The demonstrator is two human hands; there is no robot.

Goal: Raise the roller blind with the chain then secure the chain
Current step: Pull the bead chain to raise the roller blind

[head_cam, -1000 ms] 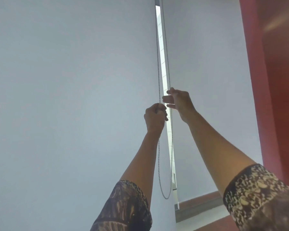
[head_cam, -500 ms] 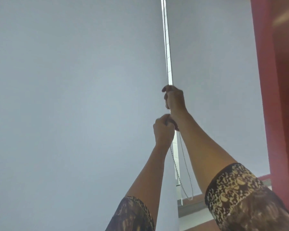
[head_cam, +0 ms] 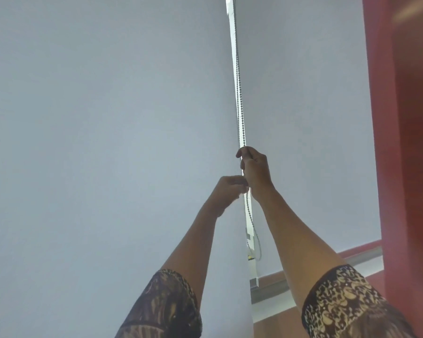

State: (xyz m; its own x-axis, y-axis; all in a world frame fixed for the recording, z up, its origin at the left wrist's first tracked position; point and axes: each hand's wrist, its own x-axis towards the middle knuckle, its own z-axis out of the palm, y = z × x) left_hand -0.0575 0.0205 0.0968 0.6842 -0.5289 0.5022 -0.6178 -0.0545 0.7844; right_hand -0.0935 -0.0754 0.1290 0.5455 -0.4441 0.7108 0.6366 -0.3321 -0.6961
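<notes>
Two pale grey roller blinds hang side by side: a wide left blind [head_cam: 108, 142] and a right blind [head_cam: 303, 118], with a bright slit between them. A beaded metal chain [head_cam: 239, 93] runs down that slit. My right hand [head_cam: 254, 167] is closed around the chain, uppermost. Just below and to the left, my left hand [head_cam: 230, 191] pinches the same chain. Beneath the hands the chain hangs as a loop [head_cam: 255, 242]. The right blind's bottom bar [head_cam: 303, 286] sits low, above the sill.
A red wall or curtain [head_cam: 410, 167] stands close on the right. A reddish-brown sill [head_cam: 279, 320] runs under the right blind. Both my forearms reach upward, with patterned sleeves at the lower edge.
The right hand has shifted from beside the chain to a full grip on it above the left hand. The hanging loop under the hands has grown shorter. The view has drifted slightly.
</notes>
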